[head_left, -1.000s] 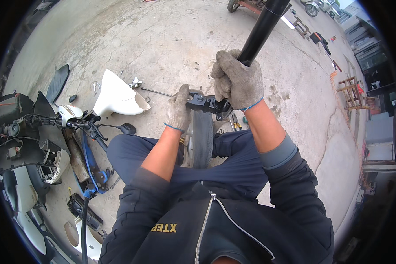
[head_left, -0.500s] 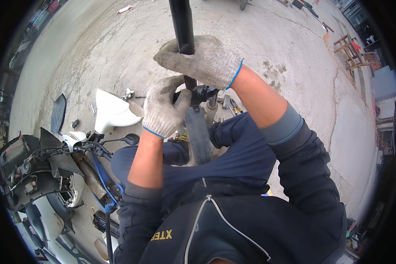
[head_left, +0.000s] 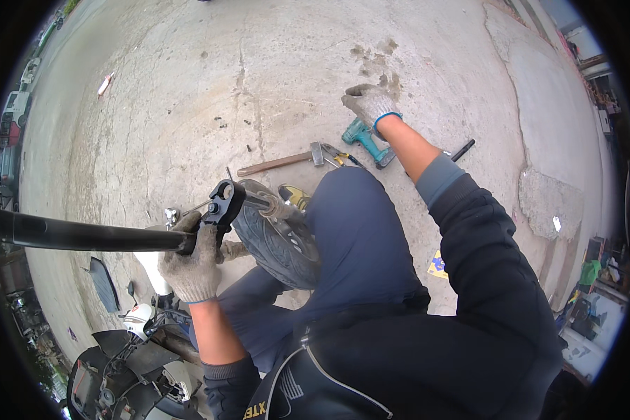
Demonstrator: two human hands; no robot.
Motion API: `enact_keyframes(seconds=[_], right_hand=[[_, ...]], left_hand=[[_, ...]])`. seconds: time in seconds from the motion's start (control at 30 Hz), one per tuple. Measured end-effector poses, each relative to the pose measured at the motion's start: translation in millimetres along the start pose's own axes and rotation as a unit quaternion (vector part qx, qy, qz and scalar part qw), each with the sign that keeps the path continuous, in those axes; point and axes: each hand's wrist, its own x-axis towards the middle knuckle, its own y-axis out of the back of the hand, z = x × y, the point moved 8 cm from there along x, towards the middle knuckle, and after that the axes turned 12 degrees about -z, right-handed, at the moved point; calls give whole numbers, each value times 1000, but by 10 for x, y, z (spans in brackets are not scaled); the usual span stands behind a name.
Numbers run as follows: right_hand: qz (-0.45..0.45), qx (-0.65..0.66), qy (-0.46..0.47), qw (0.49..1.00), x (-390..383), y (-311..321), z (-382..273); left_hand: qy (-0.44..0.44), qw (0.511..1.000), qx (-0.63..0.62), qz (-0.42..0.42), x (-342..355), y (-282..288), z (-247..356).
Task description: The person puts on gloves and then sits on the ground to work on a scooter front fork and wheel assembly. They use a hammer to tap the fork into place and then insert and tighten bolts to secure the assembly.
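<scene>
Black tube [head_left: 94, 235], left fingers [head_left: 187, 223] clamped on it, right fingers [head_left: 354, 101], grip unclear — yellow jacket lettering [head_left: 255, 410]

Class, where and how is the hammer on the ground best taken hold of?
Probably by the wooden handle, from above, closing across its length. The hammer lies flat, with that long, slim handle uncovered and pointing left; the blocky metal head looks harder to wrap.

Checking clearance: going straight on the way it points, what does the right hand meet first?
No object shows in line: the right hand points to the picture's upper left, over concrete floor. Depth is unclear; if angled down, it would likely meet the floor.
</scene>
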Motion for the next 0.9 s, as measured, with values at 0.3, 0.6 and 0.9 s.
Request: enact_keyframes(seconds=[0.3, 0.6, 0.9], right_hand=[[-239, -150, -111, 953, 224, -2519, 1752], [-387, 302, -204, 847, 727, -3654, 586], [-358, 246, -253, 865, 1123, -3903, 748]], left_hand=[[-92, 995, 24, 33, 169, 12, -35], [-142, 970, 199, -15, 579, -81, 105], [-63, 967, 214, -126, 880, -115, 53]])
